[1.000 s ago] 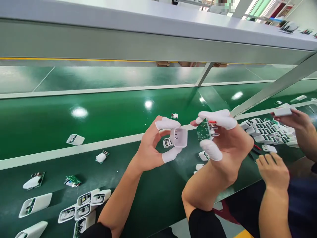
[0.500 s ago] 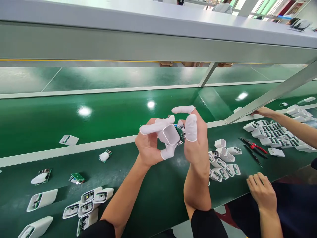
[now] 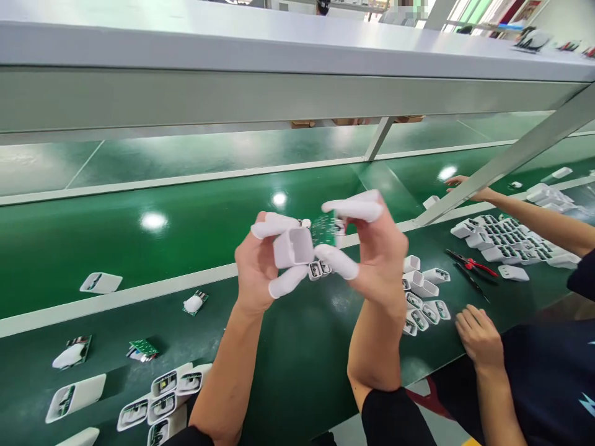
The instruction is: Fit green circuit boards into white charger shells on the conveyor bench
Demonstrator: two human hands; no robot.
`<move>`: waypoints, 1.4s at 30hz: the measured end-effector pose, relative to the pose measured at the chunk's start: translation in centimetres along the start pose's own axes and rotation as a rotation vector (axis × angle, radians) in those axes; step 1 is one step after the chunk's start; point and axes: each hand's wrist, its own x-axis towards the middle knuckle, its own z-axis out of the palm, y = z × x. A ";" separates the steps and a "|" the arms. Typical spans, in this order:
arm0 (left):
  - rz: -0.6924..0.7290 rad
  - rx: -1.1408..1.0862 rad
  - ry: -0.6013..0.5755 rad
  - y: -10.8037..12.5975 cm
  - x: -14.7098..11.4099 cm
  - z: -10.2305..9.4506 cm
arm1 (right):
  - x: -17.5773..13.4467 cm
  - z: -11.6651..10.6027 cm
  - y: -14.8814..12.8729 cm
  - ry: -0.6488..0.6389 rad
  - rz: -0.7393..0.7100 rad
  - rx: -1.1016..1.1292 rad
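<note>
In the head view, my left hand [image 3: 255,275] wears white finger cots and grips a hollow white plastic housing [image 3: 292,248], its open end facing me. My right hand [image 3: 382,260], also in finger cots, pinches a green circuit board [image 3: 324,228] between thumb and fingers, just right of the housing. Parts on the board's far side are mostly hidden by my fingers. On the bench to the left lie a loose circuit board [image 3: 143,349], another board with a white pad [image 3: 194,302], and several filled white housings [image 3: 163,406].
A co-worker's hand [image 3: 481,339] rests at the bench edge; the other arm reaches past the slanted post [image 3: 493,158]. Red-handled pliers [image 3: 474,264] and black tweezers [image 3: 471,283] lie near grouped housings [image 3: 514,241]. A shelf [image 3: 279,56] spans overhead.
My hands have moved apart slightly. The housing has shifted left in my left hand, and the circuit board now shows its green face in my right fingers. The co-worker's reaching hand has moved farther out.
</note>
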 end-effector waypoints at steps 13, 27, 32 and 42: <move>-0.053 -0.126 -0.205 0.5 -0.5 0.4 | -0.8 -2.0 -0.6 -0.099 -0.133 0.085; -0.029 -0.132 -0.192 0.6 -0.2 0.4 | -0.7 -1.9 -0.6 -0.136 -0.130 0.120; -0.010 -0.099 -0.181 0.5 -0.3 0.5 | -0.7 -2.1 -0.6 -0.180 -0.127 0.114; 0.021 -0.031 -0.057 3.6 -0.7 -0.9 | -0.5 -1.8 -4.0 -0.216 -0.227 -0.042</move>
